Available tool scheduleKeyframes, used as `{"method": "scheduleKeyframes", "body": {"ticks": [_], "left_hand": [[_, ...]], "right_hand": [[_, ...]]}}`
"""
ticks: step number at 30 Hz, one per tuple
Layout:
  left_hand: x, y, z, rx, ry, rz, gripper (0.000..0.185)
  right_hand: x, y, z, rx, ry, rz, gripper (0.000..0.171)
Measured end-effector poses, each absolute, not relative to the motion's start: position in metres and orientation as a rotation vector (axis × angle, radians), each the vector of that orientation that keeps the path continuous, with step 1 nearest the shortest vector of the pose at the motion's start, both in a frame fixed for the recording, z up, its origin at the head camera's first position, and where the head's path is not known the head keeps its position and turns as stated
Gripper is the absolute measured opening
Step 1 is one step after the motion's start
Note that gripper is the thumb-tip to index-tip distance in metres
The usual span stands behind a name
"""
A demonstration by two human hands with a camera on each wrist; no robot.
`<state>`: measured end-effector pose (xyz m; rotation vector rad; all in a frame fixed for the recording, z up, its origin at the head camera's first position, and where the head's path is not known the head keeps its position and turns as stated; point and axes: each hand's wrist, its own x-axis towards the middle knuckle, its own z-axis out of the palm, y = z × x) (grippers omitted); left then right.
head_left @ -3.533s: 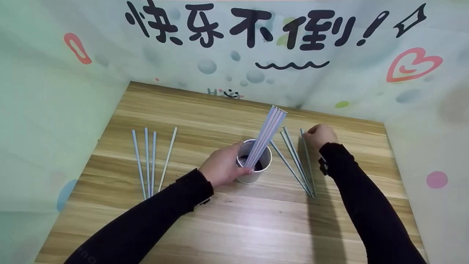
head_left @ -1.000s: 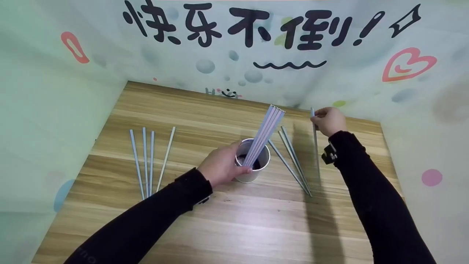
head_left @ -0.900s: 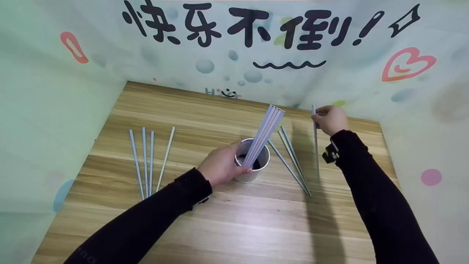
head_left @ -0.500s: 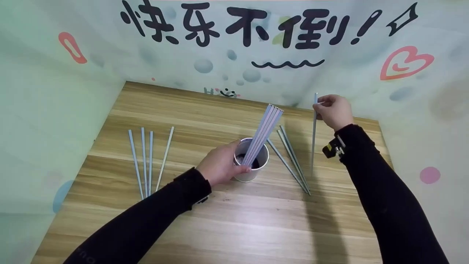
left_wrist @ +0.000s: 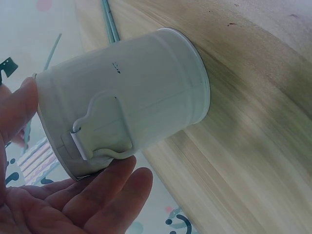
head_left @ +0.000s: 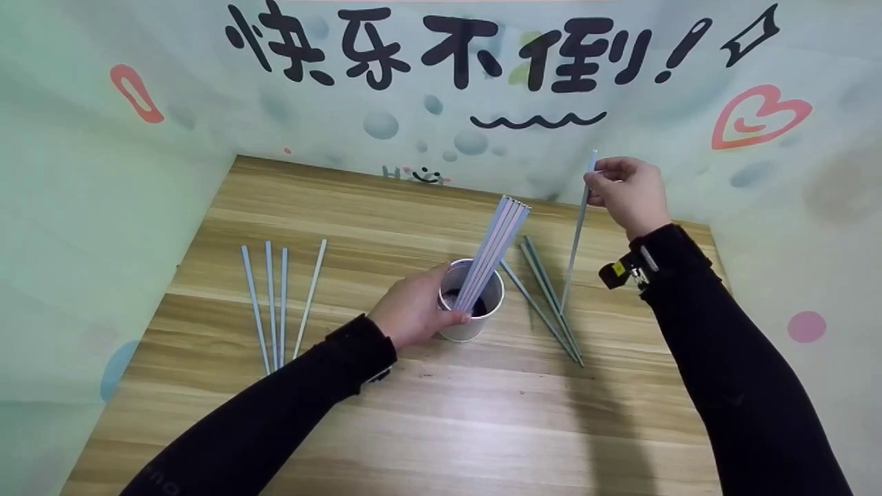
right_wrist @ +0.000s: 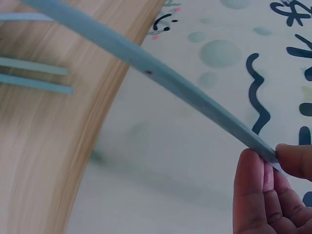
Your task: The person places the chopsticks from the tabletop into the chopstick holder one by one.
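"What lay on the left?"

"Four slim sticks (head_left: pixel 273 303), three blue and one pale, on the wooden table (head_left: pixel 427 441). The left sleeve (head_left: pixel 275 417) covered their near ends."

"And the left hand (head_left: pixel 413 311)?"

"It grasped the white cup (head_left: pixel 475 331) around the middle of the table, its thumb at the near side of the rim."

"Was anything in the cup?"

"A bundle of pink and lilac sticks (head_left: pixel 493 251), leaning to the far right, with its tops well above the rim."

"What came further right?"

"Three more sticks (head_left: pixel 548 291) lay just beside the cup, their near ends drawn together."

"Where was the right hand (head_left: pixel 630 196)?"

"Right of those, raised before the patterned backdrop (head_left: pixel 310 120). Thumb and fingertips pinched one blue stick (head_left: pixel 579 233) near its top. It slanted down leftward; I couldn't tell whether its lower tip touched the three."
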<state>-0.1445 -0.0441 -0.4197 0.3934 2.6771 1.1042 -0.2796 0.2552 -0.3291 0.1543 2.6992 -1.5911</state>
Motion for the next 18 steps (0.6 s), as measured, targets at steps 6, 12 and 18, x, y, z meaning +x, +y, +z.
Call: {"method": "scheduleKeyframes", "body": {"ticks": [6, 12, 18], "left_hand": [[-0.144, -0.045, -0.421, 0.415, 2.676, 1.119, 0.075], [-0.145, -0.044, -0.421, 0.419, 2.693, 1.104, 0.072], [-0.145, -0.044, -0.420, 0.424, 2.679, 1.095, 0.072]], "right_hand": [[-0.277, 0.250, -0.318, 0.179, 2.639, -1.747, 0.036], [-0.275, 0.244, -0.311, 0.138, 2.552, -1.949, 0.025], [-0.272, 0.237, -0.302, 0.149, 2.471, -2.061, 0.026]]}}
